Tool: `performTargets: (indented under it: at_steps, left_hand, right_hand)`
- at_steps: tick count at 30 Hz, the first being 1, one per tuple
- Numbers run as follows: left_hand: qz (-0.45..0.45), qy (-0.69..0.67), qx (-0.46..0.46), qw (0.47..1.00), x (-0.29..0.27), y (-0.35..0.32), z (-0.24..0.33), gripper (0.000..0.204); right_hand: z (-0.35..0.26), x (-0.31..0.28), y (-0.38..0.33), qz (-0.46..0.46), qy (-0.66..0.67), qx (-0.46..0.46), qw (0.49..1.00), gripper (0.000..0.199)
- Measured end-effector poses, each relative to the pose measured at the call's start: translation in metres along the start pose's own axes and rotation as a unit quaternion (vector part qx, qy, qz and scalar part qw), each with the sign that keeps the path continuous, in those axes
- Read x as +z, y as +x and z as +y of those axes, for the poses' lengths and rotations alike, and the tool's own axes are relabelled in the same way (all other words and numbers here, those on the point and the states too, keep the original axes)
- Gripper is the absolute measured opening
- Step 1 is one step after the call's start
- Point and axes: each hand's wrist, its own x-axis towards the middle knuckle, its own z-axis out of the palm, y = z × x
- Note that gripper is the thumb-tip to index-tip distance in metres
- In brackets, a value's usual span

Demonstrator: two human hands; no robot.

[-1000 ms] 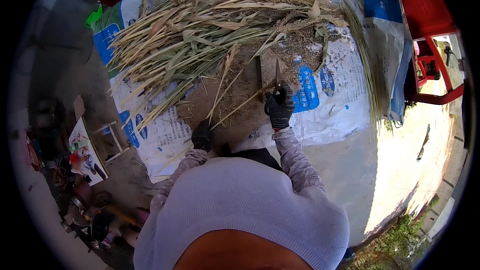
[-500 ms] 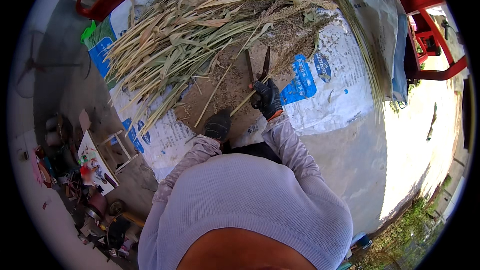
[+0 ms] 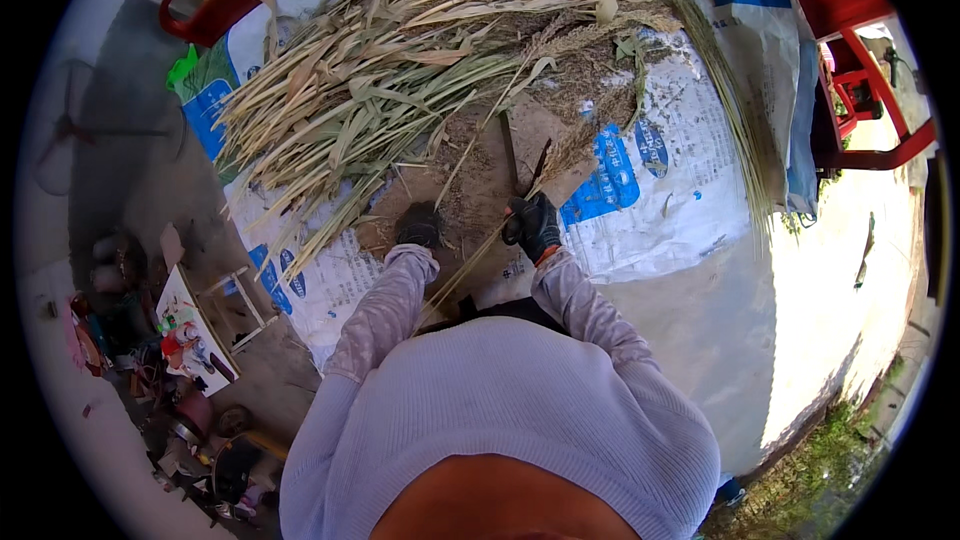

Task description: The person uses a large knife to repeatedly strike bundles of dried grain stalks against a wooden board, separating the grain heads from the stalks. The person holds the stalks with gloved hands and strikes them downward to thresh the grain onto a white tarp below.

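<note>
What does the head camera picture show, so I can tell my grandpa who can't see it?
A person's gloved right hand holds thin stalks, with a dark blade beside it; the gloved left hand is close by. Beyond them, a big pile of leafy plants lies on white sheets.

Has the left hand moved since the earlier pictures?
Yes: the left hand has moved forward, nearer the stalk pile, judged against the blue-printed white sheet.
</note>
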Motion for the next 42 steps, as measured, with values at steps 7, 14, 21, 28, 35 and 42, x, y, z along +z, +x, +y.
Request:
performTargets:
  at_steps: [7,14,21,28,35,42]
  left_hand:
    - [0.129,-0.220,0.037,0.966,-0.004,-0.092,-0.032,0.025]
    - [0.114,-0.123,0.051,0.984,0.017,-0.185,-0.064,0.020]
    - [0.048,-0.039,-0.007,0.998,-0.005,-0.226,-0.103,0.026]
    - [-0.190,0.152,-0.334,0.911,0.072,-0.460,-0.335,0.041]
    - [0.096,0.079,-0.417,0.900,-0.004,-0.316,-0.296,0.051]
    - [0.279,0.075,-0.209,0.934,-0.120,-0.067,-0.254,0.059]
  right_hand:
    - [0.006,-0.016,0.054,-0.077,0.141,0.000,0.987,0.022]
    - [0.001,0.029,0.036,-0.102,0.096,0.026,0.990,0.022]
    - [0.039,-0.008,0.055,-0.014,-0.020,-0.075,0.997,0.013]
    - [-0.030,-0.060,0.076,-0.053,0.008,-0.136,0.989,0.015]
    - [0.038,-0.015,0.058,-0.023,-0.018,-0.098,0.995,0.009]
    - [0.067,0.049,0.039,0.059,-0.112,-0.075,0.989,0.034]
